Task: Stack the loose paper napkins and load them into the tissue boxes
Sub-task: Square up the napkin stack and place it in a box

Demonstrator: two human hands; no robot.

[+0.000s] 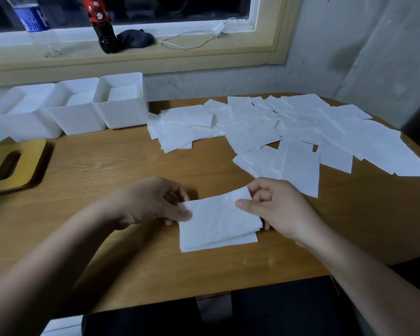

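A small stack of white paper napkins (218, 221) lies in front of me on the wooden table (107, 166). My left hand (153, 202) pinches its left edge and my right hand (274, 207) pinches its right edge. Many loose napkins (289, 132) are spread over the table's right and far side. Three white open tissue boxes (83, 110) stand in a row at the far left, each with white napkins inside. A wooden lid (12, 166) with an oval slot lies flat in front of them.
On the window sill behind stand a cola bottle (102, 23) and a clear water bottle (34, 23), next to a dark cloth (135, 38) and a white cable (204, 37). A grey wall closes off the right. The table's near edge curves by my lap.
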